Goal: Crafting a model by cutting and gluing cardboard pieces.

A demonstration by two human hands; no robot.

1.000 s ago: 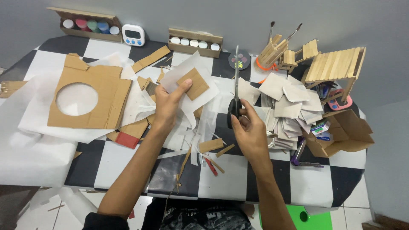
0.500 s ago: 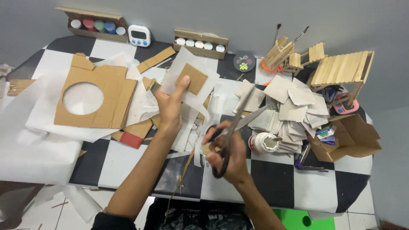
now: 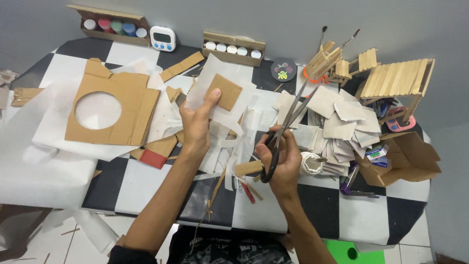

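Holding a sheet of white paper (image 3: 215, 85) with a small cardboard square (image 3: 223, 92) lying on it, your left hand (image 3: 195, 128) has it raised above the worktop (image 3: 146, 181). Your thumb presses the lower corner of the square from above and the remaining fingers are clamped beneath the sheet, so paper and card appear pinned together as one piece. That grip seems chosen to keep the square from sliding.

Your right hand (image 3: 282, 159) is closed on the scissors (image 3: 286, 129): fingers are through the black handle loops near your palm. The blades stand slightly apart. The long axis runs from the handles at lower left up to the tips at upper right, pointing toward the craft-stick structures (image 3: 371, 73) at the far edge, away from the sheet. The scissors are well apart from the paper, to its right.

Nearby items: a large cardboard panel with a round hole (image 3: 115, 110) lies left of your left hand; a heap of pale paper scraps (image 3: 337, 122) lies right of the blades; a roll of tape (image 3: 311, 163) sits just beside your right hand.
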